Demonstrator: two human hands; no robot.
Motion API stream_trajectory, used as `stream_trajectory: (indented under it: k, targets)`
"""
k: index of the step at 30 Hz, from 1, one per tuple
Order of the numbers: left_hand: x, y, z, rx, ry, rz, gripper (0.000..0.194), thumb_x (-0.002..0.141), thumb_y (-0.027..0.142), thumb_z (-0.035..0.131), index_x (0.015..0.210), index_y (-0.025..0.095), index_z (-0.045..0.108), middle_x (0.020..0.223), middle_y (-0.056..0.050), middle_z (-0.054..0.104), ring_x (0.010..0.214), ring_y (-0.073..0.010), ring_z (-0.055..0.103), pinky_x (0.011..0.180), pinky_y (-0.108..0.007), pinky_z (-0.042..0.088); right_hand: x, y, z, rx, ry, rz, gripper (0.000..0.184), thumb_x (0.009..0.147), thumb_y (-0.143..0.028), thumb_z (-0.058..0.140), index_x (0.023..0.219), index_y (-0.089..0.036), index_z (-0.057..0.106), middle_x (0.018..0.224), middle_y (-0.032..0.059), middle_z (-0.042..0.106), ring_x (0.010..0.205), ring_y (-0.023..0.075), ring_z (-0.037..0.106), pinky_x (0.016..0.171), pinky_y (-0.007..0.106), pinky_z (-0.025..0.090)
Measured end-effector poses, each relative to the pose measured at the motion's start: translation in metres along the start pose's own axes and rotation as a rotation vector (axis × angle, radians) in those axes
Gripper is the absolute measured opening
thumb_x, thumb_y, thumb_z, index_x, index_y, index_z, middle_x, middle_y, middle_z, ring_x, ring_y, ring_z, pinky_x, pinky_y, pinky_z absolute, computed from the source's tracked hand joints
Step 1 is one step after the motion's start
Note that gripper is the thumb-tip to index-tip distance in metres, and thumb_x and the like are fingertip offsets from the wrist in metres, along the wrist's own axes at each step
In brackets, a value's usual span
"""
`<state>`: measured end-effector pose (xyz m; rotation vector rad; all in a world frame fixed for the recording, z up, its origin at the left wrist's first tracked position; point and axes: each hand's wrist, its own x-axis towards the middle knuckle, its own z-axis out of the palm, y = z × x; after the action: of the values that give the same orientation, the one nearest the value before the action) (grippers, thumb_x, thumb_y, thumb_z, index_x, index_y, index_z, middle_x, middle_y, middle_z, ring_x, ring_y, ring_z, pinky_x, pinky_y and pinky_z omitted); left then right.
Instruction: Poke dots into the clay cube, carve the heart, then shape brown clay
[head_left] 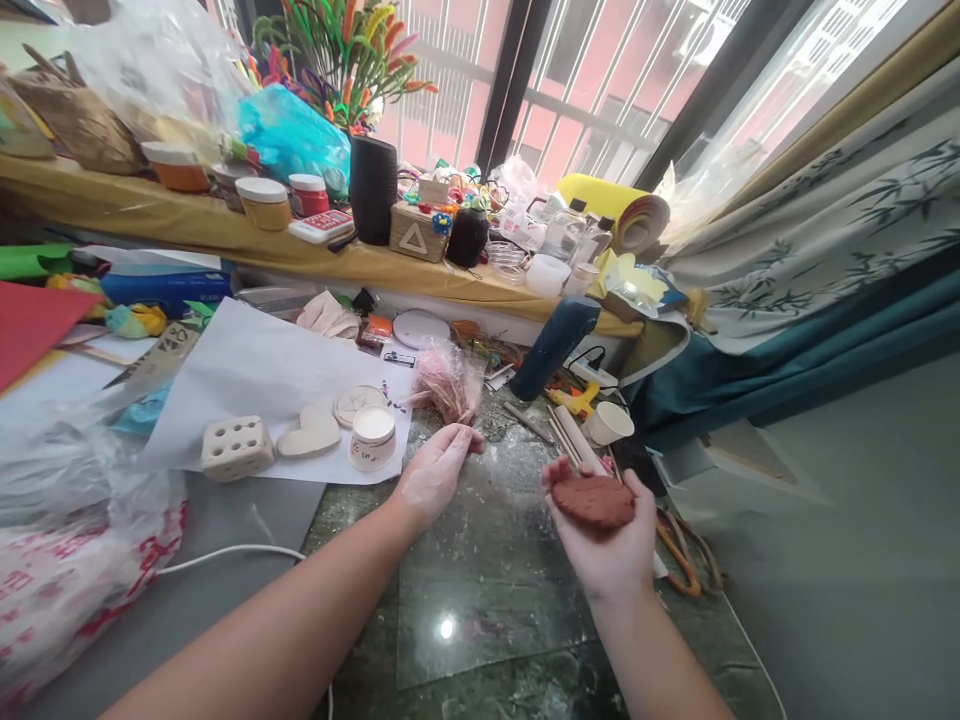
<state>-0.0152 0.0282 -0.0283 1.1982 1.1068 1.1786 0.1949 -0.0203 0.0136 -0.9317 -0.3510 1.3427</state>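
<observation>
Dusted with white residue, my left hand [439, 468] is closed at the gathered end of a clear plastic bag [448, 380] with pinkish contents. My right hand [604, 550] is palm up, its fingers curled round a flattened lump of reddish-brown clay [594, 500]. Left of my hands, a white paper sheet [255, 370] bears a pale clay die [238, 447], a heart-shaped clay piece [309, 432], a round clay disc [360, 405] and a small white cup [373, 438]. Below both hands lies a glossy, powder-marked dark green tabletop [480, 570].
Beyond my right hand are a rolling pin [581, 440], a paper cup [609, 424], a yellow glue gun [576, 399] and orange-handled scissors [677, 555]. A dark blue cylinder [555, 348] leans by the crowded sill [315, 255]. A white cable [232, 550] crosses at left.
</observation>
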Motion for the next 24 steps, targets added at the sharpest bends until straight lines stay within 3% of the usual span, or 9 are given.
stream_trajectory:
  k: [2, 5, 10, 12, 14, 17, 20, 22, 24]
  targets:
    - [0.000, 0.000, 0.000, -0.008, 0.002, 0.003, 0.047, 0.095, 0.061, 0.049, 0.098, 0.020, 0.071, 0.097, -0.006, 0.073, 0.098, -0.0239, 0.067, 0.095, -0.037, 0.052, 0.000, -0.012, 0.005, 0.176, -0.049, 0.095, 0.046, 0.080, -0.068, 0.064, 0.088, -0.022, 0.065, 0.109, 0.0115, 0.073, 0.116, 0.0308, 0.067, 0.101, 0.056, 0.055]
    - [0.001, 0.002, 0.001, -0.020, 0.011, -0.019, 0.046, 0.094, 0.061, 0.050, 0.097, 0.020, 0.071, 0.096, -0.006, 0.073, 0.097, -0.0244, 0.066, 0.095, -0.037, 0.052, -0.005, -0.016, 0.006, 0.194, -0.095, 0.165, 0.045, 0.083, -0.064, 0.064, 0.096, -0.022, 0.068, 0.118, 0.0132, 0.074, 0.123, 0.0317, 0.066, 0.107, 0.060, 0.051]
    - [-0.006, 0.012, 0.002, 0.052, 0.001, 0.003, 0.039, 0.096, 0.054, 0.048, 0.098, 0.020, 0.069, 0.097, -0.006, 0.073, 0.096, -0.0245, 0.067, 0.096, -0.040, 0.052, -0.012, 0.009, 0.005, 0.129, -0.151, 0.342, 0.024, 0.081, -0.041, 0.069, 0.096, -0.022, 0.070, 0.107, 0.0073, 0.077, 0.107, 0.0255, 0.073, 0.112, 0.054, 0.049]
    - [-0.015, 0.021, 0.001, 0.158, -0.010, 0.138, 0.033, 0.096, 0.049, 0.051, 0.104, 0.021, 0.069, 0.104, -0.008, 0.074, 0.103, -0.0263, 0.067, 0.100, -0.042, 0.051, -0.016, 0.025, 0.015, 0.117, -0.138, 0.370, 0.021, 0.081, -0.036, 0.070, 0.097, -0.022, 0.071, 0.102, 0.0050, 0.078, 0.099, 0.0224, 0.074, 0.110, 0.049, 0.050]
    - [-0.026, 0.031, 0.001, 0.279, -0.107, 0.365, 0.035, 0.090, 0.044, 0.063, 0.116, 0.023, 0.070, 0.128, -0.012, 0.070, 0.123, -0.0315, 0.061, 0.112, -0.047, 0.044, -0.023, 0.042, 0.032, 0.079, -0.134, 0.371, 0.021, 0.084, -0.039, 0.071, 0.099, -0.023, 0.072, 0.103, 0.0046, 0.078, 0.099, 0.0218, 0.073, 0.109, 0.046, 0.051]
    - [-0.041, 0.044, 0.002, 0.370, -0.276, 0.543, 0.063, 0.080, 0.051, 0.074, 0.136, 0.023, 0.064, 0.147, -0.015, 0.060, 0.137, -0.0385, 0.053, 0.121, -0.054, 0.034, -0.036, 0.063, 0.062, 0.056, -0.191, 0.371, 0.047, 0.086, -0.069, 0.064, 0.099, -0.025, 0.073, 0.110, 0.0062, 0.076, 0.121, 0.0257, 0.066, 0.113, 0.044, 0.047]
    - [-0.048, 0.053, 0.003, 0.416, -0.280, 0.602, 0.046, 0.085, 0.047, 0.070, 0.126, 0.024, 0.070, 0.127, -0.015, 0.072, 0.118, -0.0347, 0.065, 0.110, -0.049, 0.046, -0.043, 0.072, 0.078, 0.110, -0.247, 0.351, 0.066, 0.080, -0.086, 0.054, 0.103, -0.027, 0.073, 0.119, 0.0060, 0.074, 0.136, 0.0273, 0.057, 0.117, 0.045, 0.044]
    - [-0.048, 0.056, 0.004, 0.464, -0.247, 0.614, 0.024, 0.090, 0.039, 0.066, 0.107, 0.025, 0.075, 0.103, -0.012, 0.077, 0.098, -0.0297, 0.070, 0.094, -0.042, 0.054, -0.043, 0.073, 0.079, 0.145, -0.285, 0.367, 0.071, 0.081, -0.089, 0.046, 0.105, -0.028, 0.072, 0.119, 0.0069, 0.073, 0.133, 0.0295, 0.059, 0.113, 0.051, 0.047]
    - [-0.046, 0.056, 0.007, 0.518, -0.231, 0.602, 0.014, 0.091, 0.034, 0.062, 0.091, 0.025, 0.074, 0.084, -0.009, 0.074, 0.082, -0.0259, 0.068, 0.081, -0.038, 0.053, -0.041, 0.074, 0.076, 0.177, -0.305, 0.413, 0.074, 0.083, -0.090, 0.039, 0.105, -0.028, 0.072, 0.119, 0.0087, 0.073, 0.126, 0.0320, 0.063, 0.106, 0.056, 0.052]
